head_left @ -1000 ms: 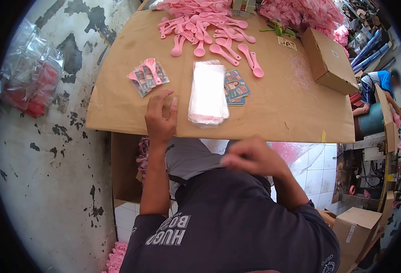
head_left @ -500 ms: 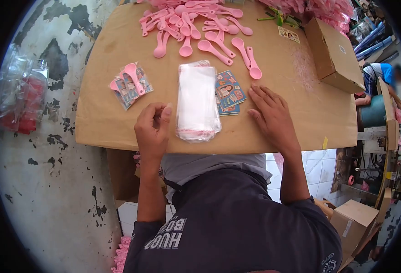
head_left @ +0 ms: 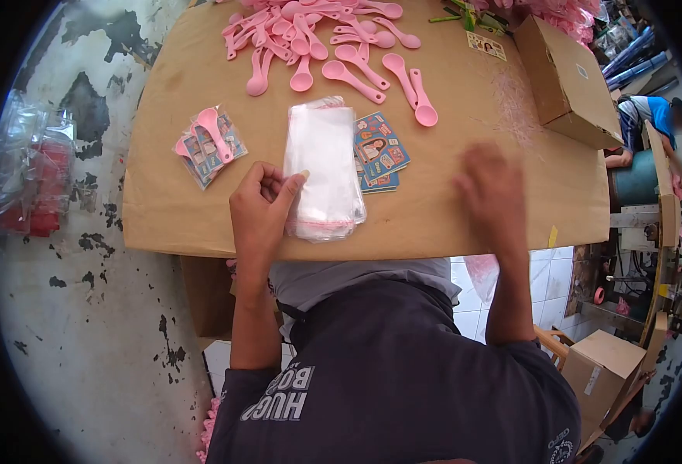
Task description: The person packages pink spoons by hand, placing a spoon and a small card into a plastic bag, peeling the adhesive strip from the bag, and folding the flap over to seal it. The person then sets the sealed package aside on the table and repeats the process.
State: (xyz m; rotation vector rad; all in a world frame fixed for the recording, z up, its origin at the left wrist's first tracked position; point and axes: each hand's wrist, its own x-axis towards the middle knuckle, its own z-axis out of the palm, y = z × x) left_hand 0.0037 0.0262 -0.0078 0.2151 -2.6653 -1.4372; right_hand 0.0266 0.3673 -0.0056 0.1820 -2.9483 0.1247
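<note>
A stack of clear plastic sleeves lies in the middle of the brown table. My left hand is at its left edge, fingers curled and thumb tip over the sleeves; whether it pinches one is too small to tell. Blue printed cards lie partly beside the stack's right edge. To their right, my right hand is smeared by motion, touching no card. At the left are packed sleeves with cards and pink spoons. Loose pink spoons spread along the far side.
An open cardboard box stands at the table's right side, near a small loose card and green strips. Plastic bags hang on the left wall. Another person is at the far right, beyond the table.
My right hand has moved right, away from the blue cards, and its fingers have drawn in. My left hand's thumb has come to the sleeve stack. The view has shifted slightly.
</note>
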